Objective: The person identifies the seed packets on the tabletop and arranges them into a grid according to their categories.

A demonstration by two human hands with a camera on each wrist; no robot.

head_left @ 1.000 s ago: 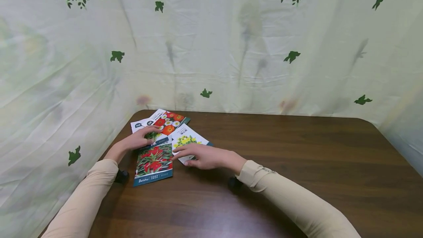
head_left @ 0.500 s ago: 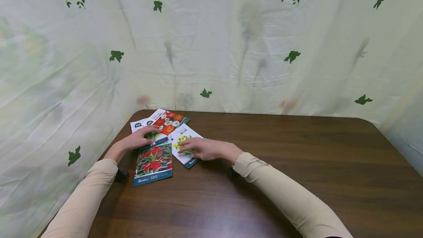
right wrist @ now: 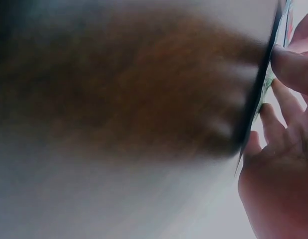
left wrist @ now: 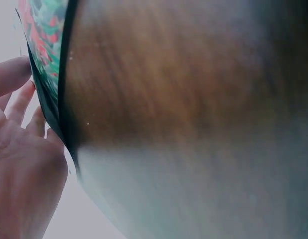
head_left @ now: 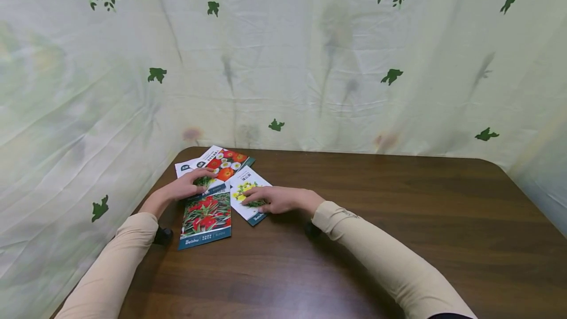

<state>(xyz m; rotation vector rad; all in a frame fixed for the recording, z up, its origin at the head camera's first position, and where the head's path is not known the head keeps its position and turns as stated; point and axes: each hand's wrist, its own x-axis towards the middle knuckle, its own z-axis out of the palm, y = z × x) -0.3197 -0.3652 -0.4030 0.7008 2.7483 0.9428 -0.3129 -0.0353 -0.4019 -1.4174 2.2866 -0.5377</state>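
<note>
Several flower seed packets lie overlapping at the table's far left. My left hand [head_left: 189, 184] rests with relaxed fingers on the packets behind the red-flower seed packet [head_left: 205, 218]. Its fingertips also show beside that packet's edge in the left wrist view. My right hand [head_left: 281, 199] has its fingers laid over the yellow-flower seed packet [head_left: 240, 186], and in the right wrist view the thumb [right wrist: 293, 69] is at its edge. Behind them is an orange-and-white-flower seed packet [head_left: 227, 164]. A mostly hidden white packet [head_left: 185, 165] peeks out beyond my left hand.
The brown wooden table [head_left: 376, 225] extends to the right of the packets, with rounded far corners. A pale curtain [head_left: 301, 63] printed with leaves hangs right behind it and along the left side.
My right hand has shifted slightly up and turned the yellow-flower seed packet, whose blue lower end now points toward the front. The left hand has stayed in place.
</note>
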